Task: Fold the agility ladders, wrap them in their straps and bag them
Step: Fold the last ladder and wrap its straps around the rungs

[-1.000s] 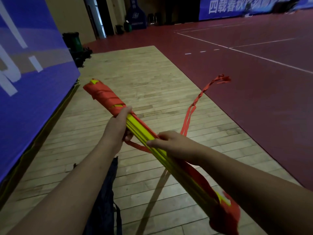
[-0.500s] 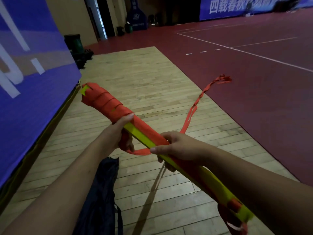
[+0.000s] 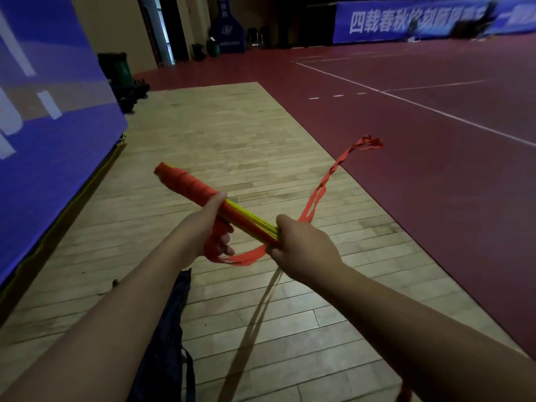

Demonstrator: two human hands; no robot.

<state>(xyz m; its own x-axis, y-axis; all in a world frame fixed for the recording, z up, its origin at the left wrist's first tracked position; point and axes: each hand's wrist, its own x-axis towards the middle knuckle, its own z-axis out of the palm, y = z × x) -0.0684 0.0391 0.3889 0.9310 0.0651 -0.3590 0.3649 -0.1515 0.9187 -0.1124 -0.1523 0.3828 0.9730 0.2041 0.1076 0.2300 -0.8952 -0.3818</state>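
Bundle [image 3: 246, 221] in mid-air, axis 10-to-4 o'clock. Left hand [image 3: 203, 230] grips it at the wrapped end, right hand [image 3: 304, 245] clenches bare end and strap [image 3: 245, 259]. Loose tail runs to 1 o'clock, nearest right hand

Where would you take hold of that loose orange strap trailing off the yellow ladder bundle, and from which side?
Probably pinch the loose orange strap near where it leaves the yellow ladder bundle, coming from the right, beyond the right hand. There its two flat bands run side by side; the far end is bunched.
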